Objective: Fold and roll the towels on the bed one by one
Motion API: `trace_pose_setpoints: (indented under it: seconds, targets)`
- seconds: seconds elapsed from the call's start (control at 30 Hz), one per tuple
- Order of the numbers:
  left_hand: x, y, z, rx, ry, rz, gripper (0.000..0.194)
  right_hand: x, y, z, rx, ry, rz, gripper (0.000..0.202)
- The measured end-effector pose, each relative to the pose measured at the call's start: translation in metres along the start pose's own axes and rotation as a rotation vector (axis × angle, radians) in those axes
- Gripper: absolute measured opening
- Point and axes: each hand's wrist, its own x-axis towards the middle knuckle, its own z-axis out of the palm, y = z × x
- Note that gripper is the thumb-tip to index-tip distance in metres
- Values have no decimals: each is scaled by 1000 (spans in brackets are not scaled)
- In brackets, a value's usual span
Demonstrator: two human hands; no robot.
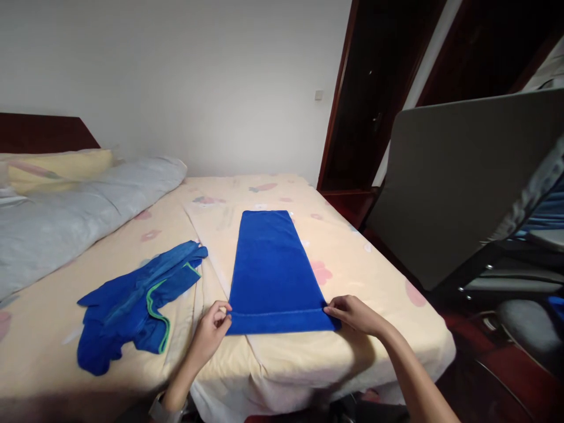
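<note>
A long blue towel (273, 264) lies flat on the bed, its near end turned over into a narrow band. My left hand (212, 330) pinches the left corner of that band between thumb and fingertips. At the right corner, my right hand (352, 312) grips the edge of the same towel in a pinch. To the left lies a crumpled blue cloth (136, 299) with a bright green trim along one edge; neither hand touches it.
The bed has a pale yellow patterned sheet (374, 282). A grey rolled quilt (92, 202) and a yellow pillow (66, 167) are at the left. A dark grey panel (462, 176) stands beyond the bed's right edge, near a dark door (374, 76).
</note>
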Motion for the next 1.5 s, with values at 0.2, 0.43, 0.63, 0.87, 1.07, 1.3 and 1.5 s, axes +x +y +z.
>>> trace_pose_setpoints:
  seconds: [0.2,0.43,0.63,0.87,1.07,1.3,1.5]
  targets:
    - [-13,9,0,334,-68,24,9,-4,-1,6,-140,28,43,31]
    - [-14,8,-5,363,-103,4,10,-12,-6,12,-160,37,78,28]
    - [-9,6,-10,391,-70,88,13,-16,-9,13,-129,29,92,29]
    - [-7,10,-11,451,-162,99,22,-10,-1,20,-209,70,136,14]
    - [4,21,-18,492,-308,72,24,0,-4,21,-275,51,249,12]
    - [4,3,-22,453,-245,43,20,-6,-11,15,-295,53,281,15]
    - [6,2,-25,473,-251,93,16,-15,-4,13,-188,37,202,19]
